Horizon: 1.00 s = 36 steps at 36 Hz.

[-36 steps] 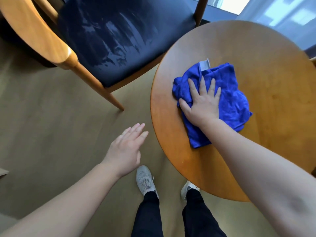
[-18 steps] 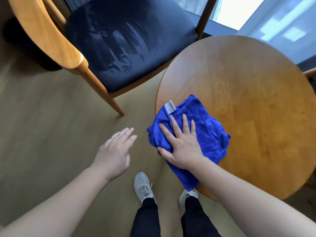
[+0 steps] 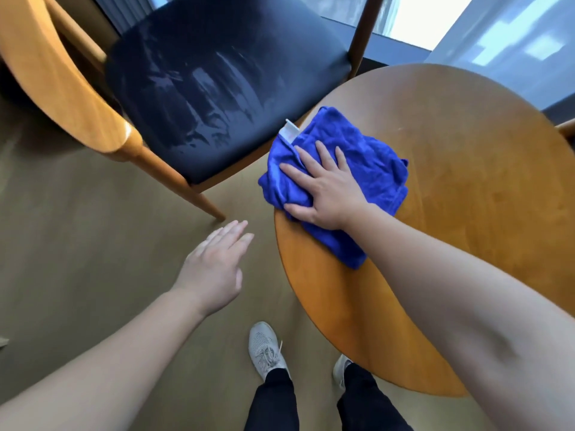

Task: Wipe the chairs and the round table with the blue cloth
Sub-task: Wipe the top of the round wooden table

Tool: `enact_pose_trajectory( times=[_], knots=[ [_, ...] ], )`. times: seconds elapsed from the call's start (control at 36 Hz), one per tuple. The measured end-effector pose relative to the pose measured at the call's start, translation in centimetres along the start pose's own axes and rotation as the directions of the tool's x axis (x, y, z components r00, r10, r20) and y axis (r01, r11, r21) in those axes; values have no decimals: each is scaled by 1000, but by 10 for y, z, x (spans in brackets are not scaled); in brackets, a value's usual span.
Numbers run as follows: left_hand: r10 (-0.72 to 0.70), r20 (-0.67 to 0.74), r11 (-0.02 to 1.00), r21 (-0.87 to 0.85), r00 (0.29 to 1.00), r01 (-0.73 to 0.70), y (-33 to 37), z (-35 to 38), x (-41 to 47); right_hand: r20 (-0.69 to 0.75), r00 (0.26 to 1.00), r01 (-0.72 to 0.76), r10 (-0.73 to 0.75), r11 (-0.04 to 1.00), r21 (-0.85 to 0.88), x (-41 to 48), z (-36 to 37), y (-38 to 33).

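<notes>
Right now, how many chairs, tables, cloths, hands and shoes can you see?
Chair: 1 plainly seen
Round table: 1
Blue cloth: 1
Hands: 2, the left hand and the right hand
Shoes: 2, the left shoe and the right shoe
Total: 7

Grey sneakers [image 3: 266, 349] and dark trousers [image 3: 273, 402] over a tan floor [image 3: 77, 244], bright window [image 3: 413, 17] beyond
</notes>
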State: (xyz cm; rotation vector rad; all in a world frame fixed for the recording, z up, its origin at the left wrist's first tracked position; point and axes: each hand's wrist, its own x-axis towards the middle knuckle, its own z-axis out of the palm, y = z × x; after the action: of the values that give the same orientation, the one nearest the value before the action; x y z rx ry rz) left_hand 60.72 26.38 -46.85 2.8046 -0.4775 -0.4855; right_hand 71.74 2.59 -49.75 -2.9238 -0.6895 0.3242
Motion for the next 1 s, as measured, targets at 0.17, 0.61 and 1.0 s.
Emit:
enact_pose_trajectory(
  times=[0.17,0.61,1.0],
  knots=[
    [73,15,997,-7,997,-72,20,-9,33,-16,996,-84,84,996,31,31,-8,24],
    [157,110,985,52,981,-164,83,-10,99,-41,975,-215,219,973,87,59,-20,79],
    [86,177,986,122,980,-109,109,-5,120,-33,933,-355,359,931,89,19,-20,125]
  ],
)
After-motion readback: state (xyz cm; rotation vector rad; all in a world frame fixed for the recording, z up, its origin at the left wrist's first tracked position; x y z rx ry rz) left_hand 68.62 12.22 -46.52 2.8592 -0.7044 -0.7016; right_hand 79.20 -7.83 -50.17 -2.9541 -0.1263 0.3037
